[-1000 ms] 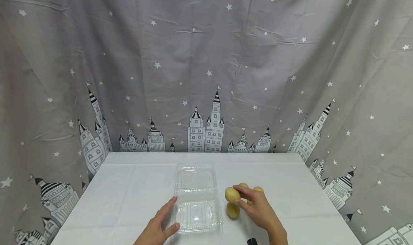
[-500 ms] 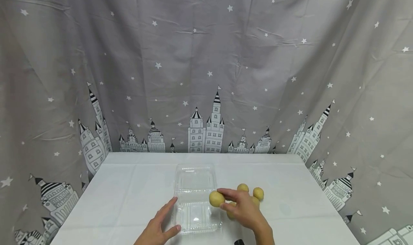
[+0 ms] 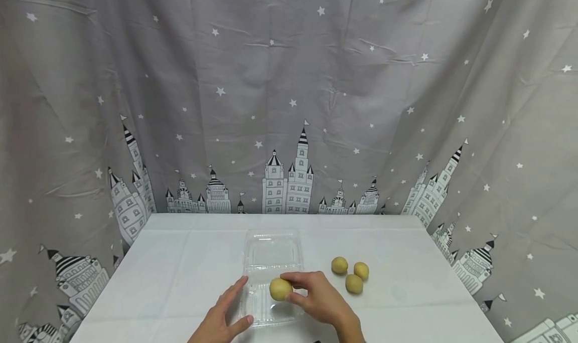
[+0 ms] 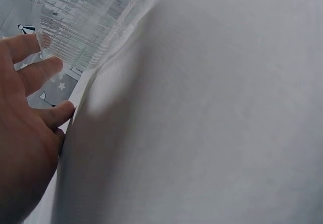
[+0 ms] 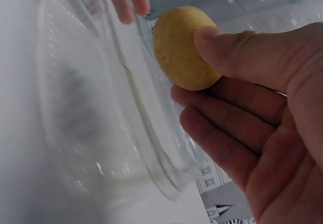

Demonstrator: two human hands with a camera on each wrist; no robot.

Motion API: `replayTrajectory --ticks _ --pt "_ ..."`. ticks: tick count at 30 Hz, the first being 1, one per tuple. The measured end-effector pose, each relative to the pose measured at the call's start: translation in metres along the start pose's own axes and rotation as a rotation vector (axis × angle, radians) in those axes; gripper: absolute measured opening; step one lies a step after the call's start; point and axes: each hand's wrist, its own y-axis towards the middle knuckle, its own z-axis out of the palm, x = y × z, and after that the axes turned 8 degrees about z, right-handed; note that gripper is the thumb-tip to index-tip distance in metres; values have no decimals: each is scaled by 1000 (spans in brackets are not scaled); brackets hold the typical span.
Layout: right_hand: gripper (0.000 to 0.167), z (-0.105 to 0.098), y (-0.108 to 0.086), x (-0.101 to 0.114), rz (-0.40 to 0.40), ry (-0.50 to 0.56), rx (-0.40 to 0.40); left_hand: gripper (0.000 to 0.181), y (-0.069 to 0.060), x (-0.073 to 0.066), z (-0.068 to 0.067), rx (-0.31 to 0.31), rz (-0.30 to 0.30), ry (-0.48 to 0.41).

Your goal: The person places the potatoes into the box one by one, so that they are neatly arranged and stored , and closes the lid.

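Over the near half of an unfolded clear plastic clamshell container (image 3: 274, 252), my right hand (image 3: 321, 299) pinches a small potato (image 3: 280, 289) between thumb and fingers. In the right wrist view the potato (image 5: 182, 47) shows speckled yellow skin, with the thumb on one side. My left hand (image 3: 221, 313) lies at the container's left side, its fingers spread and extended. In the left wrist view those fingers (image 4: 43, 75) are at the ribbed clear wall (image 4: 75, 37). To the right on the table lie more potatoes (image 3: 354, 284). The right hand hides part of the container.
A white cloth covers the table (image 3: 194, 263). Behind it hangs a grey curtain (image 3: 289, 82) printed with stars and castles. A bit of a black object (image 3: 317, 341) shows at the bottom edge, near the right wrist.
My right hand has carried the potato left from beside the other potatoes to above the container's near half. The left hand has stayed in place.
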Motion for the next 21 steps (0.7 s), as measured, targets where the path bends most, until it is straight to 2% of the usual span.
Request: replayTrajectory --ticks 8,17,21 --pt "40 18 11 7 -57 8 107 92 -2 0 0 1 -7 -11" --pt "39 36 21 10 -2 42 184 91 -3 3 1 -15 82 -11" --pt "38 41 25 10 -22 6 198 88 -3 4 0 -16 114 -8"
